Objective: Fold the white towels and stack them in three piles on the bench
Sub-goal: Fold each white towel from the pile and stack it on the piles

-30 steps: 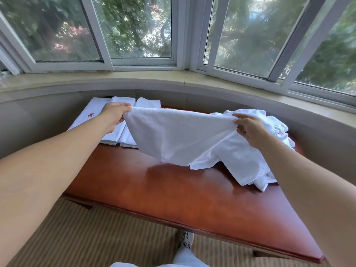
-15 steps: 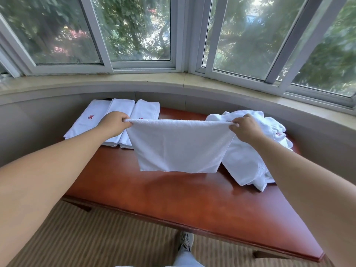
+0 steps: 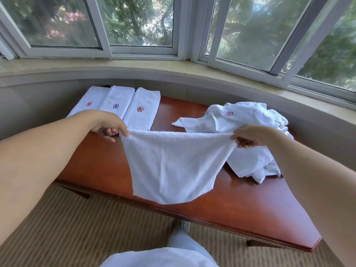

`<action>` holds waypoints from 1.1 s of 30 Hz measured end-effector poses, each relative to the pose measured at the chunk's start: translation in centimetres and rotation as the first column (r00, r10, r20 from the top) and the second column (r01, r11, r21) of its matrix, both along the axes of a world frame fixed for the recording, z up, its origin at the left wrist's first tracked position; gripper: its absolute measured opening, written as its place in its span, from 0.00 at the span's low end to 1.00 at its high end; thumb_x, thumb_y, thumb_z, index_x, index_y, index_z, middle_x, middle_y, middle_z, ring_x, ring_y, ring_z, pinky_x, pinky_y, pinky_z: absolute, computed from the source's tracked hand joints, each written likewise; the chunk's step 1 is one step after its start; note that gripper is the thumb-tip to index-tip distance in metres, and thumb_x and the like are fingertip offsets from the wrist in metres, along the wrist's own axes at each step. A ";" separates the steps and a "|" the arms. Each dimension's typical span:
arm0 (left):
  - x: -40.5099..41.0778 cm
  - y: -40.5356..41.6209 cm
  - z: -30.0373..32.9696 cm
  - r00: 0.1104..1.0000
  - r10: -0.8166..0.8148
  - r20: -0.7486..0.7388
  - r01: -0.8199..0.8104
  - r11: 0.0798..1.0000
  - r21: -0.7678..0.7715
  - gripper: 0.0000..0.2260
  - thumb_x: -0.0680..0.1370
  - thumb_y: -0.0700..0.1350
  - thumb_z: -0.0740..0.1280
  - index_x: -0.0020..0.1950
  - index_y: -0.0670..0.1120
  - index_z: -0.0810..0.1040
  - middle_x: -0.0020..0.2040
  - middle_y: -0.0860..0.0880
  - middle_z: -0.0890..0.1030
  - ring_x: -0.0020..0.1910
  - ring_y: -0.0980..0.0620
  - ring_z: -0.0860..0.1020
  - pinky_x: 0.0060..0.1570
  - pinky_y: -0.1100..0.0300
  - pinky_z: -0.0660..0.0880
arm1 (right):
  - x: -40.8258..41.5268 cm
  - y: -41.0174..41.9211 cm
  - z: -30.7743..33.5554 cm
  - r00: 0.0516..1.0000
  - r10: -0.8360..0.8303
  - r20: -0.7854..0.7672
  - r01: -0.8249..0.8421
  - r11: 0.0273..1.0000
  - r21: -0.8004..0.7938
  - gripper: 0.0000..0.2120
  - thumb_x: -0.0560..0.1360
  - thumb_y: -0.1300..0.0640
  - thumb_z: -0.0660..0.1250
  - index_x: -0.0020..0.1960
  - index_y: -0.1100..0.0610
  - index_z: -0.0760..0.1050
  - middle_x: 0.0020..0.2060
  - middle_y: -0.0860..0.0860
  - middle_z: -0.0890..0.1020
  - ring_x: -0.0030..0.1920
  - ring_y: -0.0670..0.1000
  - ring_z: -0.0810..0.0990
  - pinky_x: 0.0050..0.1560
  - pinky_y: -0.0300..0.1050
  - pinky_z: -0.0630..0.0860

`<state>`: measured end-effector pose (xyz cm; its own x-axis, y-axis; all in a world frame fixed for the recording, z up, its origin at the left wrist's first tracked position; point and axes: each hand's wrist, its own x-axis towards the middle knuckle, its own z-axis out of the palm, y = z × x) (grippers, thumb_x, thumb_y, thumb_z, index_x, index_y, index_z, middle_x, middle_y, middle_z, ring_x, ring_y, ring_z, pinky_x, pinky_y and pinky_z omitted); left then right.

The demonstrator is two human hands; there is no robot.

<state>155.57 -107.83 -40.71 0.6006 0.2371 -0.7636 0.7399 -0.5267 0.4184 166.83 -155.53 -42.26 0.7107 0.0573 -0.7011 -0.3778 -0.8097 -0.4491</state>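
A white towel (image 3: 173, 166) hangs in the air over the front of the red-brown wooden bench (image 3: 250, 209). My left hand (image 3: 107, 124) pinches its upper left corner and my right hand (image 3: 248, 134) pinches its upper right corner. The towel's lower edge sags past the bench's front edge. Three folded white towels (image 3: 140, 108) with small flower emblems lie side by side at the bench's far left. A crumpled heap of white towels (image 3: 240, 132) sits at the far right, partly hidden behind the held towel and my right hand.
A curved stone window ledge (image 3: 173, 70) and wall wrap around the back of the bench, with windows above. Striped carpet (image 3: 67, 228) covers the floor in front. My own leg and shoe (image 3: 181, 228) stand near the bench's front edge.
Both hands have drawn the towel toward me and lower, away from the heap. It now hangs over the bench's front edge, and the folded towels' emblems are uncovered.
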 end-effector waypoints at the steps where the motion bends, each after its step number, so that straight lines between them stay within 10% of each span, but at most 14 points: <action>1: 0.6 -0.1 -0.2 0.998 0.029 0.049 -0.028 0.999 -0.017 0.06 0.77 0.42 0.73 0.51 0.43 0.78 0.27 0.49 0.70 0.22 0.55 0.66 0.49 0.53 0.83 | 0.7 0.5 -0.4 0.998 -0.061 0.021 0.059 0.997 0.046 0.06 0.81 0.59 0.66 0.54 0.61 0.78 0.34 0.52 0.85 0.32 0.49 0.84 0.30 0.40 0.79; 5: 2.8 -1.6 -3.8 0.889 0.325 0.321 -0.256 0.937 -0.239 0.23 0.81 0.39 0.68 0.75 0.48 0.69 0.58 0.46 0.81 0.46 0.49 0.81 0.55 0.49 0.82 | 2.5 3.8 -3.6 0.957 -0.255 0.135 0.202 0.926 0.320 0.25 0.81 0.61 0.65 0.77 0.52 0.66 0.61 0.52 0.79 0.57 0.54 0.81 0.52 0.49 0.83; 7: 3.3 -3.1 -6.5 0.868 0.368 0.333 -0.285 0.919 -0.273 0.37 0.81 0.44 0.69 0.82 0.61 0.52 0.70 0.52 0.71 0.61 0.49 0.77 0.64 0.48 0.78 | 2.3 5.5 -6.1 0.957 -0.220 0.188 0.158 0.941 0.299 0.38 0.81 0.62 0.65 0.82 0.42 0.50 0.65 0.48 0.68 0.55 0.53 0.77 0.47 0.50 0.79; 10: 2.8 -4.8 -12.1 0.920 0.309 0.243 -0.259 0.941 -0.216 0.40 0.80 0.47 0.71 0.83 0.62 0.49 0.80 0.51 0.62 0.70 0.49 0.71 0.62 0.51 0.75 | 1.3 6.7 -11.9 0.980 -0.159 0.119 0.120 0.952 0.280 0.37 0.80 0.64 0.65 0.82 0.45 0.53 0.63 0.51 0.72 0.52 0.53 0.78 0.48 0.48 0.77; 13: 1.4 -5.3 -18.0 0.964 0.226 0.137 -0.209 0.970 -0.126 0.34 0.81 0.45 0.69 0.82 0.56 0.56 0.81 0.49 0.61 0.68 0.49 0.71 0.59 0.52 0.75 | -0.2 5.9 -17.3 0.995 -0.098 0.028 0.092 0.983 0.161 0.29 0.80 0.62 0.66 0.78 0.50 0.63 0.49 0.52 0.75 0.43 0.52 0.75 0.42 0.44 0.74; 16: -0.1 -5.6 -23.1 0.984 0.180 0.020 -0.179 0.983 -0.046 0.28 0.82 0.45 0.67 0.81 0.51 0.62 0.79 0.48 0.64 0.71 0.47 0.70 0.63 0.51 0.75 | -1.4 4.5 -21.9 0.986 -0.088 -0.139 0.100 0.991 0.086 0.24 0.82 0.61 0.64 0.77 0.54 0.66 0.59 0.55 0.77 0.53 0.56 0.79 0.55 0.47 0.78; 20: -1.3 -6.5 -28.0 0.977 0.205 -0.058 -0.204 0.979 0.025 0.29 0.82 0.45 0.67 0.81 0.48 0.60 0.77 0.46 0.66 0.68 0.45 0.72 0.64 0.51 0.74 | -2.4 3.8 -26.4 0.966 -0.198 -0.164 0.203 0.979 0.010 0.24 0.80 0.59 0.66 0.75 0.55 0.68 0.53 0.55 0.77 0.42 0.52 0.75 0.40 0.43 0.72; 26: -1.7 -7.8 -32.5 0.963 0.257 -0.083 -0.241 0.957 0.160 0.28 0.81 0.44 0.66 0.80 0.45 0.63 0.75 0.46 0.70 0.65 0.43 0.75 0.53 0.52 0.75 | -3.5 4.0 -30.9 0.905 -0.395 -0.160 0.386 0.919 -0.083 0.29 0.78 0.59 0.65 0.77 0.57 0.60 0.64 0.57 0.73 0.52 0.56 0.75 0.51 0.47 0.73; 33: -1.5 -7.4 -34.3 0.949 0.285 -0.133 -0.239 0.929 0.284 0.14 0.78 0.44 0.69 0.60 0.38 0.76 0.49 0.42 0.80 0.40 0.47 0.77 0.34 0.56 0.71 | -4.0 3.2 -32.9 0.920 -0.391 0.009 0.390 0.915 -0.100 0.05 0.75 0.58 0.64 0.50 0.54 0.69 0.42 0.51 0.76 0.36 0.52 0.72 0.34 0.44 0.69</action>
<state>154.12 -115.24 -75.03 0.3578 0.5726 -0.7376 0.9136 -0.3780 0.1498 162.86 -152.37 -75.20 0.6551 -0.2923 -0.6967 -0.6771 -0.6363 -0.3697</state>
